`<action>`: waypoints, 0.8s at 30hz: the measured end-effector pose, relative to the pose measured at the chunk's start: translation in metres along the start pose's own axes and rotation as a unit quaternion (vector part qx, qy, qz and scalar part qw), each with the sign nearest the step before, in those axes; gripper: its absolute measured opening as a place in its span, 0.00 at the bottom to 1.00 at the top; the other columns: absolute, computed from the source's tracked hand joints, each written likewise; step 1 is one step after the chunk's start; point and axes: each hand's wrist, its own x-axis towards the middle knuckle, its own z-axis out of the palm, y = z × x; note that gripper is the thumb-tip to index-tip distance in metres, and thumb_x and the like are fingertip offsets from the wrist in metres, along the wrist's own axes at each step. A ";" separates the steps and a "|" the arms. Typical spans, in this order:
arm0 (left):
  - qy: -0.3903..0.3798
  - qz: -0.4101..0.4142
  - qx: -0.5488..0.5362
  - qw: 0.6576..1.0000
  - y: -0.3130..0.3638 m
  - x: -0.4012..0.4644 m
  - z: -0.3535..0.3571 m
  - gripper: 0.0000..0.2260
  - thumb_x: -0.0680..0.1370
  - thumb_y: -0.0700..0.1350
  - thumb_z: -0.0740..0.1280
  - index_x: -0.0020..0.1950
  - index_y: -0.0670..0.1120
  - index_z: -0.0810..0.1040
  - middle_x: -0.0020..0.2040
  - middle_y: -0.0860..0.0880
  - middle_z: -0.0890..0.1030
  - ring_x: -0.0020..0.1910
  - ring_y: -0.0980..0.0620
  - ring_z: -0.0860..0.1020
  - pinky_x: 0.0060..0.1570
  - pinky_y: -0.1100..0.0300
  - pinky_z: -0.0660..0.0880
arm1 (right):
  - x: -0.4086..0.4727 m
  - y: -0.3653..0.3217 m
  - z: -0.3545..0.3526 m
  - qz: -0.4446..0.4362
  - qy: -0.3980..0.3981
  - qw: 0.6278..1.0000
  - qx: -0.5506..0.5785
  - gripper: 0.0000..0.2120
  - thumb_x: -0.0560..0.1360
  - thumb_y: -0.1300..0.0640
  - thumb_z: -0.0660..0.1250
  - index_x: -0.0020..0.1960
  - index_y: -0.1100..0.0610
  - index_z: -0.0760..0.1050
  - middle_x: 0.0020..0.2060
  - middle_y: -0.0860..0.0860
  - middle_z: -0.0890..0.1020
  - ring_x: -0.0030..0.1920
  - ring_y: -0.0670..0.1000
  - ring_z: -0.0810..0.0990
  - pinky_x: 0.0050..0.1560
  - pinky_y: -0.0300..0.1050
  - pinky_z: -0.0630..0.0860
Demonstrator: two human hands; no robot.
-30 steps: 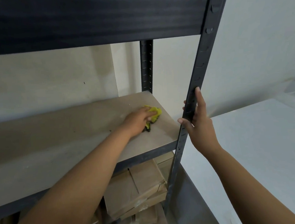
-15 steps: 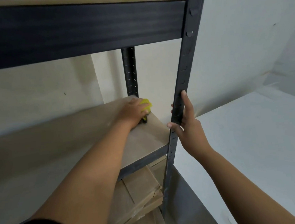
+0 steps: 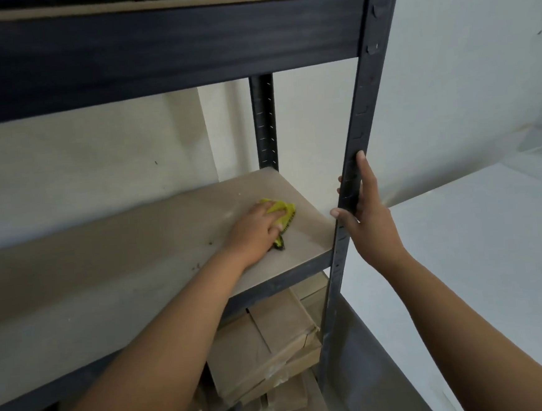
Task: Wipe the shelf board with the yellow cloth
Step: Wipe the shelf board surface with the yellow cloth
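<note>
Pressed cloth (image 3: 281, 211) flat on board's (image 3: 137, 248) right end under left hand (image 3: 254, 231), fingers curled over it, apparently for scrubbing pressure; gripped post (image 3: 356, 153) with right hand (image 3: 366, 220), fingers wrapped round, probably for steadiness.

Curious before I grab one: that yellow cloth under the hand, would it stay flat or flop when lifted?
Probably flop: the yellow cloth lies bunched in folds under the left hand. It looks thin, so likely light. It should slide easily across the smooth shelf board.

The left hand (image 3: 254, 230) covers most of the yellow cloth (image 3: 282, 211); the shelf board (image 3: 106, 267) runs off the left edge.
</note>
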 end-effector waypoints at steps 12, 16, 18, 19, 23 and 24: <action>0.019 -0.001 -0.229 0.973 -0.004 -0.061 -0.032 0.21 0.81 0.47 0.57 0.74 0.52 0.58 0.76 0.50 0.60 0.74 0.51 0.57 0.69 0.60 0.54 | -0.054 -0.029 0.078 -0.061 0.223 0.957 -0.174 0.21 0.72 0.67 0.65 0.64 0.62 0.69 0.64 0.61 0.70 0.70 0.60 0.64 0.69 0.49 0.64; 0.036 -0.038 -0.023 0.998 -0.054 -0.084 -0.040 0.19 0.81 0.53 0.54 0.73 0.53 0.63 0.77 0.50 0.57 0.75 0.49 0.52 0.72 0.53 0.49 | -0.038 -0.040 0.116 0.020 0.055 0.984 -0.167 0.19 0.78 0.53 0.60 0.66 0.59 0.68 0.65 0.57 0.72 0.68 0.57 0.67 0.65 0.56 0.69; 0.018 -0.079 0.040 0.996 -0.073 -0.095 -0.042 0.20 0.81 0.55 0.50 0.73 0.54 0.62 0.77 0.49 0.56 0.76 0.48 0.51 0.72 0.52 0.47 | -0.021 -0.043 0.132 0.063 -0.003 0.977 -0.203 0.24 0.79 0.47 0.56 0.71 0.57 0.62 0.70 0.56 0.66 0.72 0.58 0.62 0.69 0.56 0.65; 0.015 -0.091 0.059 0.994 -0.079 -0.099 -0.041 0.20 0.81 0.56 0.49 0.72 0.55 0.62 0.77 0.49 0.57 0.75 0.48 0.52 0.72 0.52 0.47 | -0.012 -0.043 0.141 0.085 -0.034 0.968 -0.233 0.26 0.79 0.44 0.54 0.73 0.56 0.58 0.72 0.57 0.62 0.73 0.59 0.58 0.70 0.57 0.62; 0.021 -0.102 0.071 0.992 -0.083 -0.105 -0.038 0.20 0.80 0.57 0.49 0.72 0.57 0.62 0.76 0.50 0.59 0.75 0.49 0.54 0.71 0.51 0.49 | 0.004 -0.039 0.171 0.145 -0.105 0.910 -0.373 0.28 0.80 0.46 0.50 0.75 0.58 0.49 0.75 0.63 0.52 0.73 0.65 0.51 0.74 0.59 0.51; 0.019 -0.102 0.068 0.992 -0.083 -0.105 -0.038 0.20 0.80 0.57 0.49 0.72 0.57 0.62 0.76 0.50 0.58 0.75 0.49 0.53 0.71 0.51 0.48 | 0.005 -0.037 0.173 0.140 -0.103 0.903 -0.392 0.28 0.80 0.49 0.50 0.74 0.61 0.49 0.74 0.65 0.52 0.73 0.66 0.52 0.74 0.58 0.51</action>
